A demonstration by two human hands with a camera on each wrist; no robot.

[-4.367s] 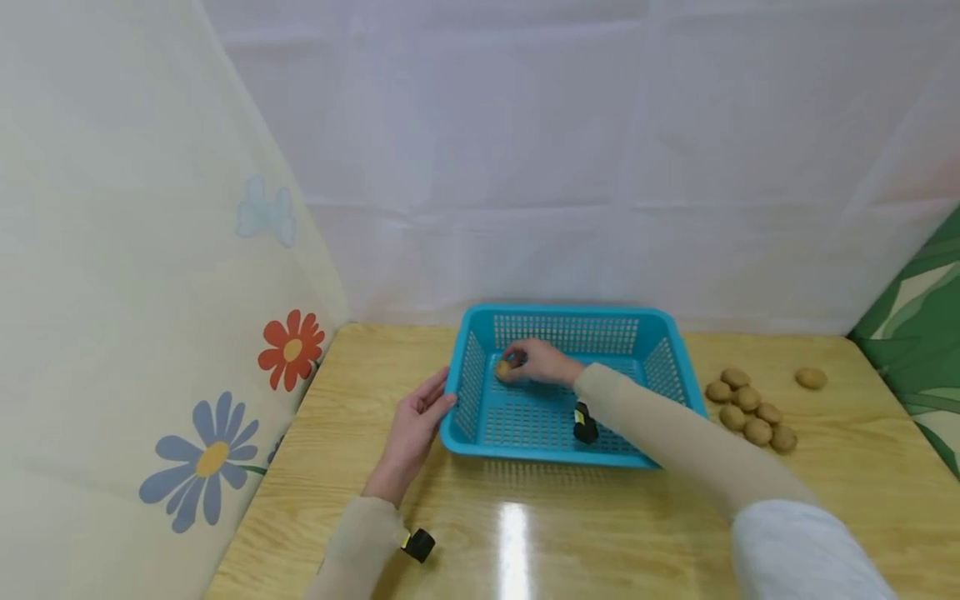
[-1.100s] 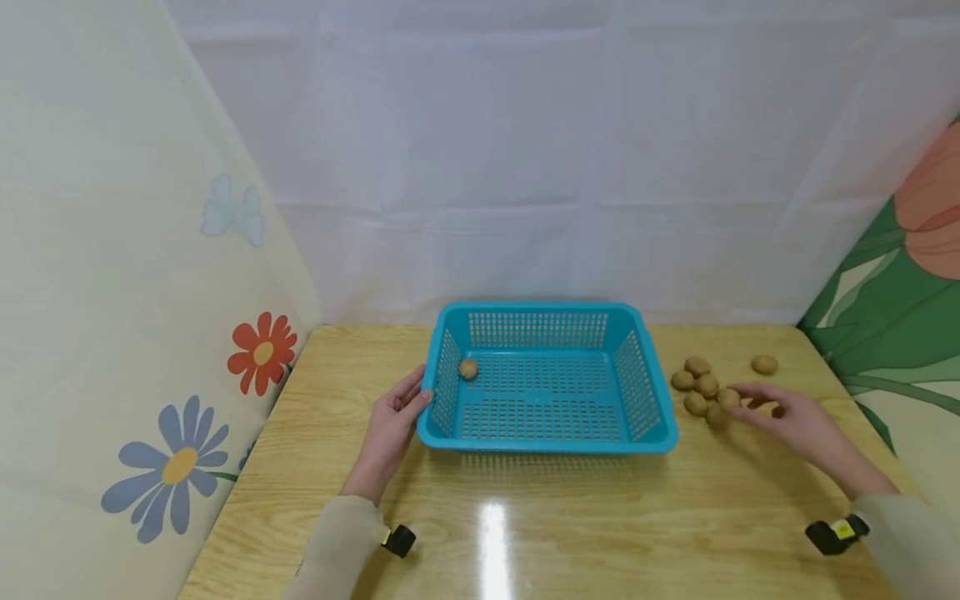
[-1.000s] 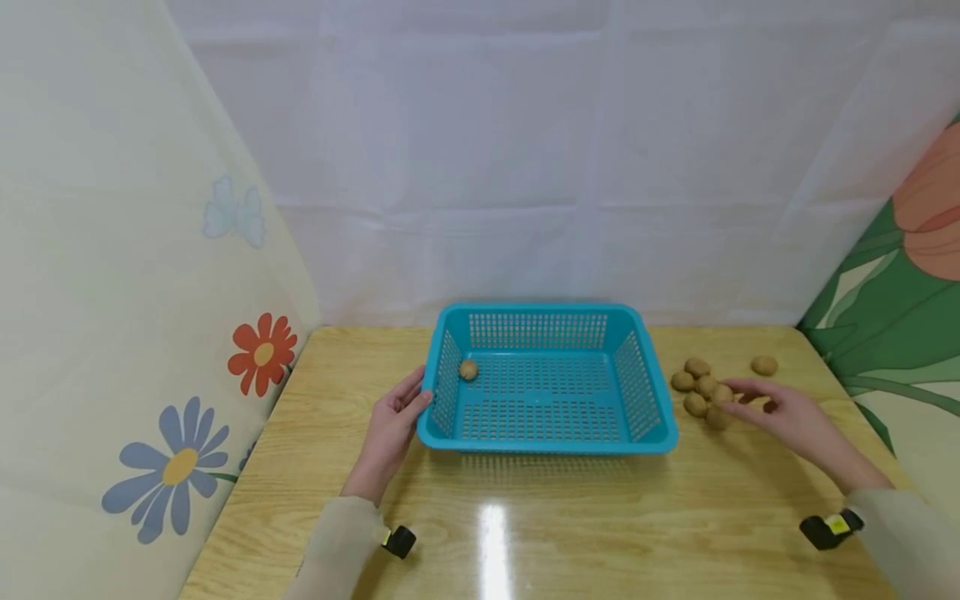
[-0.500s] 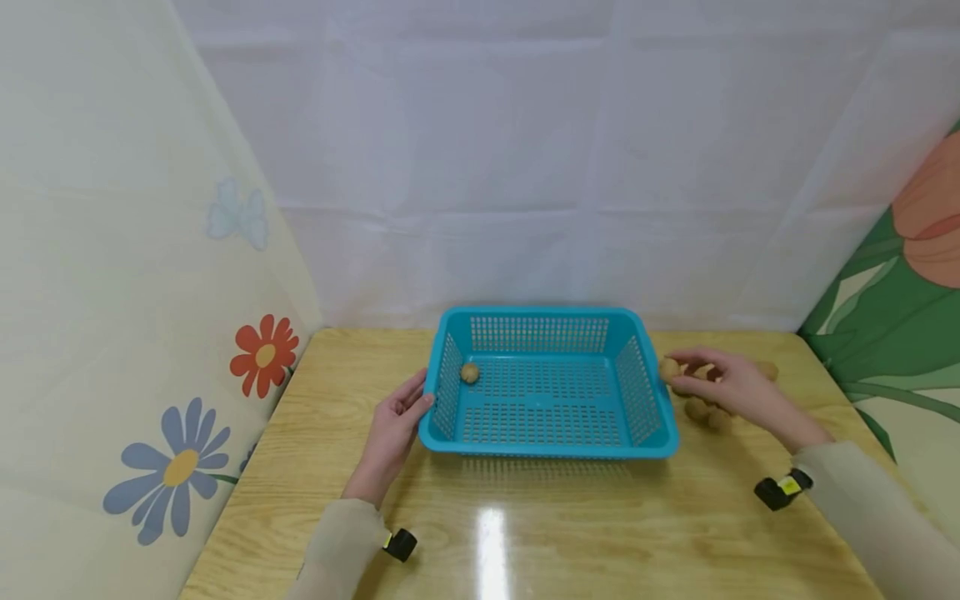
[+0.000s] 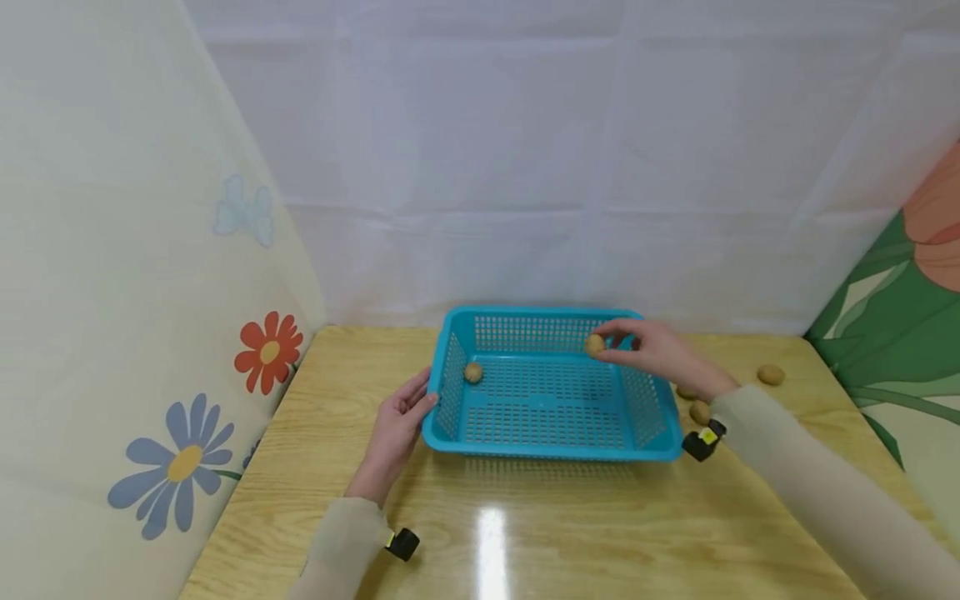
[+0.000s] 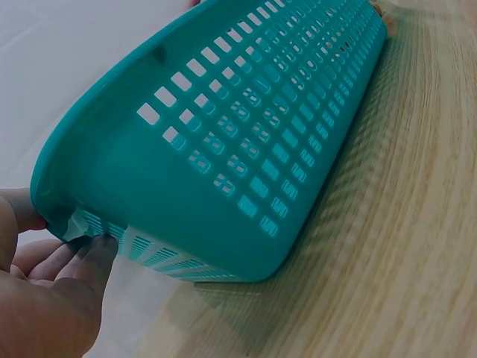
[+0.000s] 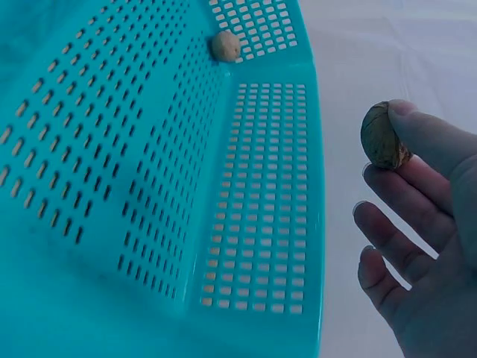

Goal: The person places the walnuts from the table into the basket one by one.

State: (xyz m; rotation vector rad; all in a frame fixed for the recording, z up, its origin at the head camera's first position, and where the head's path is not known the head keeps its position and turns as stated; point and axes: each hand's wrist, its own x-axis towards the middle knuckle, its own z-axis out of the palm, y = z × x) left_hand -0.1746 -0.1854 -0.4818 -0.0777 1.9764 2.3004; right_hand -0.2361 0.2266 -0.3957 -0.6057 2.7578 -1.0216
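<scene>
- Held walnut (image 5: 595, 344): off the desk, seen against the basket's rear right part in head view; right wrist view shows a gap between it and the rim.
- Right grip (image 5: 652, 346): thumb and fingertips pinched on that walnut, other fingers loosely bent.
- Blue basket (image 5: 551, 452): upright on desk, slotted walls and floor.
- Left grip (image 5: 397, 425): closed on the basket's left rim, thumb on one side, fingers on the other.
- Second walnut (image 5: 472, 372): on basket floor, near left wall.
- Loose walnuts (image 5: 699, 412): just right of basket, partly hidden by right arm; count unclear.
- Lone walnut (image 5: 771, 375): farther right.
- Wood desk (image 5: 570, 533): white cloth (image 5: 450, 167) behind.
</scene>
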